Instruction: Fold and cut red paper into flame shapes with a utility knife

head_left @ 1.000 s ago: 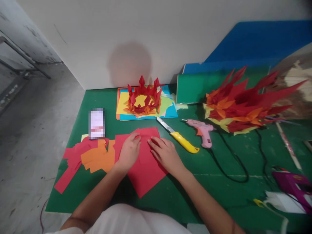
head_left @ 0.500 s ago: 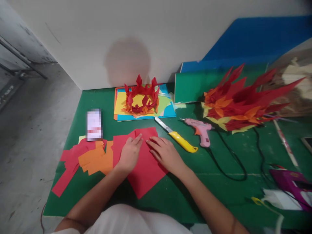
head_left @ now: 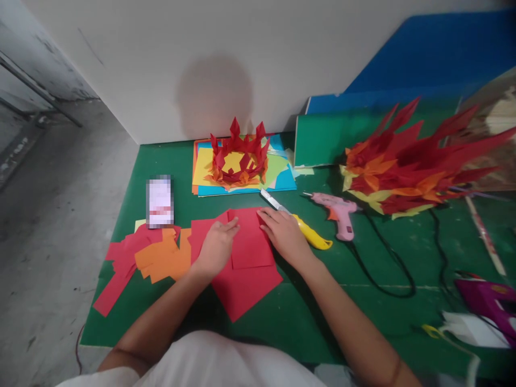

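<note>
Several sheets of red paper lie overlapped in front of me, with a smaller red square sheet on top. My left hand rests at the square's left edge, two fingers stretched out over it and the others partly bent. At its upper right corner is my right hand, palm down, fingers stretched out and fingertips touching the edge. Whether a thumb is under the paper is hidden. Just beyond the right hand lies a yellow-handled utility knife, partly covered by that hand.
Orange paper strips and red strips lie left, below a phone. A red paper crown sits on coloured sheets. Rightward are a pink glue gun with its cord and a large flame-like paper piece.
My right hand has moved slightly right, from lying over the red paper to the small square's upper right edge. The square's outline now shows. My left hand stays at its left edge.
</note>
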`<move>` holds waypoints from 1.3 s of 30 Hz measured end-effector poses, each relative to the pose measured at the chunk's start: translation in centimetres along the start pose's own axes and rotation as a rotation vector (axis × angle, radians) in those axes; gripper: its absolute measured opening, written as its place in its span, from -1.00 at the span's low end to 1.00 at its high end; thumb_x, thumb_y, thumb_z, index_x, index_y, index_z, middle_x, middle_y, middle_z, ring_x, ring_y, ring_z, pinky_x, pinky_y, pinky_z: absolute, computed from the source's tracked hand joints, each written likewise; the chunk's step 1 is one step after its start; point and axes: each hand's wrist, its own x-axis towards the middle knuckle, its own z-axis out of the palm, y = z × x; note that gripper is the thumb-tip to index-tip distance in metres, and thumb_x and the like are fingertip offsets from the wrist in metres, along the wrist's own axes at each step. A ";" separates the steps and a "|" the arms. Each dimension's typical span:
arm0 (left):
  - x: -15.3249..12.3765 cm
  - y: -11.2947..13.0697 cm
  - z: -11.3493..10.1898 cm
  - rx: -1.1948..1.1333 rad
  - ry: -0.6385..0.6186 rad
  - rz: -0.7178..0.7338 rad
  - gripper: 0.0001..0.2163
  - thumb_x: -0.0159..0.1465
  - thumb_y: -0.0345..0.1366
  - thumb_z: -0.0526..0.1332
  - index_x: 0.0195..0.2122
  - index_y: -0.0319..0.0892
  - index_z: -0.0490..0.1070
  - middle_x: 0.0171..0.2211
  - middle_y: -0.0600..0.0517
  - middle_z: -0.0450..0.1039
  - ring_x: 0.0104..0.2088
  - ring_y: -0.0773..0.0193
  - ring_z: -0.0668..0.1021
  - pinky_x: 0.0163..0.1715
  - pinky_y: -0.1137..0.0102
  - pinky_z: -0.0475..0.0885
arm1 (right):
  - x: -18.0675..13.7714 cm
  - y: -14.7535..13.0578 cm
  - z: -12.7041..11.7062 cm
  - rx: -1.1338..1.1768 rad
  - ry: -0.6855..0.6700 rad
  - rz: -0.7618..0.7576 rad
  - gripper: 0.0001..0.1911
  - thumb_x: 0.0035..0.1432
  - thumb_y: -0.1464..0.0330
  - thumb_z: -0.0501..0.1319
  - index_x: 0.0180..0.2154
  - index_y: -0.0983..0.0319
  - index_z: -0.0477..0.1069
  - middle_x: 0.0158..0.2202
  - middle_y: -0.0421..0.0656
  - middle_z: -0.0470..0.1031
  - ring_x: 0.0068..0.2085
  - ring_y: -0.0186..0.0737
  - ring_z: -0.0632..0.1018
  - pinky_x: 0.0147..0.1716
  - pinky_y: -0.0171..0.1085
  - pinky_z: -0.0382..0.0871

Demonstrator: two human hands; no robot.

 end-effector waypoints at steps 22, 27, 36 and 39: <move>0.2 -1.3 -0.5 -0.541 0.111 -0.206 -0.77 0.25 -0.46 0.13 -0.20 -0.10 0.56 -0.05 -0.02 0.55 0.00 0.18 0.56 0.01 0.23 0.48 | -2.3 -3.5 -0.4 0.155 -0.125 -0.190 -0.62 0.30 0.22 0.05 0.12 0.04 0.34 0.19 -0.12 0.33 0.13 -0.12 0.34 0.06 -0.07 0.17; 0.0 -1.2 -1.0 -0.473 0.056 -0.169 -0.77 0.23 -0.47 0.16 -0.18 -0.12 0.55 -0.01 -0.02 0.52 0.01 0.19 0.54 0.04 0.24 0.46 | -2.2 -3.4 -0.4 0.148 -0.129 -0.186 -0.62 0.29 0.22 0.06 0.12 0.04 0.34 0.18 -0.11 0.34 0.12 -0.10 0.35 0.07 -0.05 0.16; -0.3 -0.6 -1.3 -0.411 0.031 -0.169 -0.82 0.25 -0.41 0.17 -0.18 -0.13 0.54 -0.01 -0.03 0.52 -0.02 0.20 0.55 -0.04 0.31 0.50 | -2.2 -3.7 -0.5 0.152 -0.116 -0.169 -0.63 0.28 0.23 0.08 0.10 0.03 0.36 0.17 -0.10 0.35 0.10 -0.09 0.35 0.05 -0.05 0.16; -0.4 -0.4 -1.5 -0.464 0.000 -0.210 -0.83 0.25 -0.37 0.18 -0.18 -0.13 0.53 0.00 -0.03 0.51 -0.07 0.22 0.58 -0.14 0.36 0.54 | -2.2 -3.8 -0.5 0.157 -0.104 -0.164 -0.65 0.28 0.22 0.08 0.06 0.06 0.39 0.16 -0.09 0.36 0.10 -0.09 0.35 0.05 -0.05 0.16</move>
